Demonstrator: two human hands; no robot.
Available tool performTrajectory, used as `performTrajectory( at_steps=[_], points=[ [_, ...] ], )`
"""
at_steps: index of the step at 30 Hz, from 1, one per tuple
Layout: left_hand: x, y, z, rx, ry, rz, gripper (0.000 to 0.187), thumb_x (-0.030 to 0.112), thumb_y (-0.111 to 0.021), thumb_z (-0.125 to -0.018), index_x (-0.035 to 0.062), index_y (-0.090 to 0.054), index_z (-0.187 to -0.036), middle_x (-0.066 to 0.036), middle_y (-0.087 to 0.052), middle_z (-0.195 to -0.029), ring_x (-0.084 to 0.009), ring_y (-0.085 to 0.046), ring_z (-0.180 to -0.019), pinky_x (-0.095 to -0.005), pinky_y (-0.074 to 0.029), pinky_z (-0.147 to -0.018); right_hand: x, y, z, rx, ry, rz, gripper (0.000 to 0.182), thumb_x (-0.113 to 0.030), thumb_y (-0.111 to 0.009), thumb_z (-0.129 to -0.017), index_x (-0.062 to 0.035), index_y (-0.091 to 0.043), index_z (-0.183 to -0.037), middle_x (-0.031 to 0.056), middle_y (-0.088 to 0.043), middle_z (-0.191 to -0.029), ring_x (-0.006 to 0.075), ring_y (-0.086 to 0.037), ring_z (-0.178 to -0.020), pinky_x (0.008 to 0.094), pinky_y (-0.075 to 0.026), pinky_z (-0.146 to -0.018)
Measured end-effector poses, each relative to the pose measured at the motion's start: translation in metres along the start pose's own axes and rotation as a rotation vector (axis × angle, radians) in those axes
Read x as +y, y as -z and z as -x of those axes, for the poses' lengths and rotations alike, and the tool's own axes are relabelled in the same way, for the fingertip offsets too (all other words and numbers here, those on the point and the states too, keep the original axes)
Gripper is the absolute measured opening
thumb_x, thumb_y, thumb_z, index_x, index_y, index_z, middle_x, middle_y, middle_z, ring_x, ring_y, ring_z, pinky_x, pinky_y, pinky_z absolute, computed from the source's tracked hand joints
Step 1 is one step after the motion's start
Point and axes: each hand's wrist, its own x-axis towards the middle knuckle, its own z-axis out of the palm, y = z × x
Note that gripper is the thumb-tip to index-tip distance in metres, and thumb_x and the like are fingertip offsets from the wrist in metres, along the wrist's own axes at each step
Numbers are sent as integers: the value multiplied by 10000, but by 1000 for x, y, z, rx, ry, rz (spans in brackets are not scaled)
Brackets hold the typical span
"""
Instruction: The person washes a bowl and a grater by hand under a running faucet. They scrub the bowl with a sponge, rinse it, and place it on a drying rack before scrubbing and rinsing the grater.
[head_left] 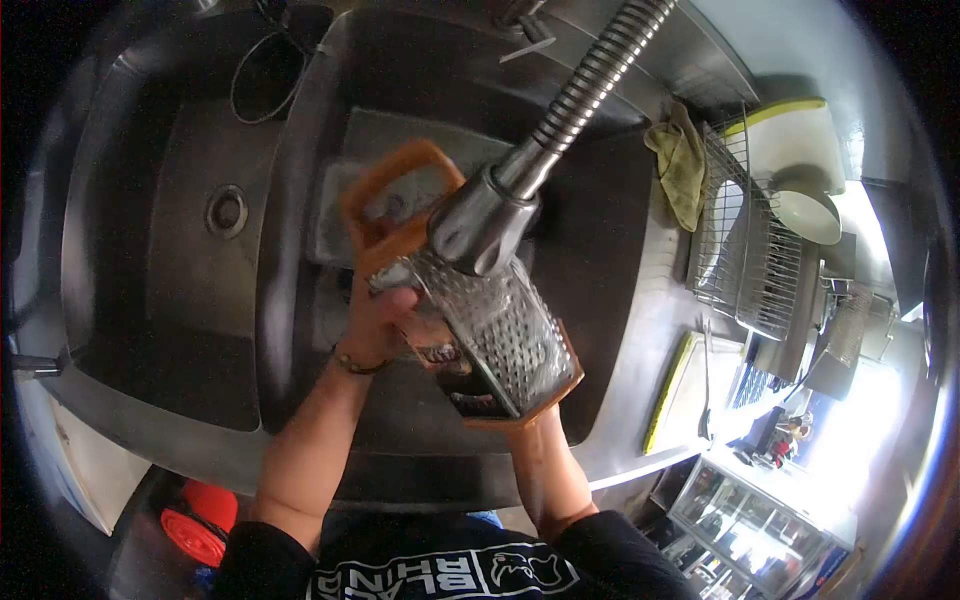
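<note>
A metal box grater with an orange handle and orange base rim is tilted over the right sink basin. Just above it hangs the metal spray head of a coiled hose, and the grater's face looks wet. My left hand is wrapped on the grater's side near the handle end, its fingers partly hidden. The forearm of my right hand reaches up behind the base end; the hand itself is hidden by the grater.
The left basin has a round drain. To the right are a wire dish rack with bowls, a green cloth and a yellow-edged board. A red item lies low at left.
</note>
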Motion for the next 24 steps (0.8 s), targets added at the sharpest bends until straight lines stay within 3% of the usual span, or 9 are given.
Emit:
performTrajectory(
  at_steps=[3, 8, 9, 11, 15, 17, 19, 22, 24],
  points=[
    [7, -2, 5, 80, 103, 181, 749, 171, -767, -670, 88, -359, -1293, -41, -480, -1201, -185, -489, -1103, -351, -440, -924, -5, -9, 13, 24, 9, 56, 643, -484, -457, -845, -83, -349, -1337, 158, -420, -1323, 338, -441, -1186, 492, -408, -943],
    [5, 12, 4, -162, -263, -1173, 720, 231, -752, -708, 92, -361, -1297, -61, -477, -1226, -205, -520, -1070, -357, -462, -910, 0, -23, -5, 34, 30, 153, 611, -456, -455, -859, -75, -363, -1328, 159, -434, -1310, 340, -445, -1183, 505, -404, -943],
    [-1, 17, 4, -166, -260, -1176, 720, 231, -752, -708, 92, -361, -1297, -61, -477, -1226, -205, -520, -1070, -357, -462, -910, 1, -25, -3, 38, 35, 168, 605, -451, -455, -862, -74, -366, -1326, 159, -437, -1307, 340, -445, -1182, 508, -403, -943],
    [-18, 28, 6, -111, -25, 90, 657, 435, -656, -764, 81, -439, -1273, -70, -461, -1303, -254, -475, -1157, -387, -403, -970, 2, -30, -2, 48, 42, 206, 592, -440, -454, -867, -71, -371, -1323, 159, -442, -1302, 341, -447, -1181, 514, -402, -942],
    [-4, 27, 3, -31, 17, 122, 724, 344, -747, -711, 91, -384, -1284, -51, -471, -1237, -183, -478, -1118, -372, -426, -931, 11, -36, 30, 77, 48, 288, 566, -418, -453, -879, -65, -382, -1316, 159, -454, -1292, 343, -449, -1179, 525, -399, -942],
    [-5, 41, 1, -261, 72, 329, 579, 333, -615, -830, 55, -405, -1292, -76, -457, -1306, -233, -455, -1182, -405, -399, -979, 18, -45, 33, 31, 99, 409, 595, -443, -411, -871, -71, -354, -1332, 170, -418, -1317, 342, -435, -1190, 498, -403, -941],
    [-3, 44, 0, -260, 94, 229, 597, 361, -618, -822, 52, -408, -1288, -73, -461, -1299, -224, -456, -1179, -395, -394, -980, 23, -40, 35, -12, 149, 520, 625, -469, -369, -864, -77, -325, -1349, 181, -383, -1342, 342, -421, -1200, 471, -406, -939],
    [6, 40, -1, -242, 156, -61, 657, 443, -625, -797, 45, -417, -1275, -63, -475, -1278, -196, -462, -1169, -367, -378, -983, 24, -25, 36, -27, 269, 587, 559, -330, -486, -844, -37, -372, -1307, 191, -467, -1261, 362, -480, -1136, 519, -437, -900],
    [9, 30, -2, -236, 179, -155, 678, 470, -627, -788, 42, -420, -1271, -59, -479, -1271, -187, -463, -1166, -358, -373, -984, 26, -26, 36, 215, 390, 1134, 361, -151, -569, -821, -28, -532, -1158, 152, -571, -1148, 303, -578, -1015, 381, -479, -818]
  ],
)
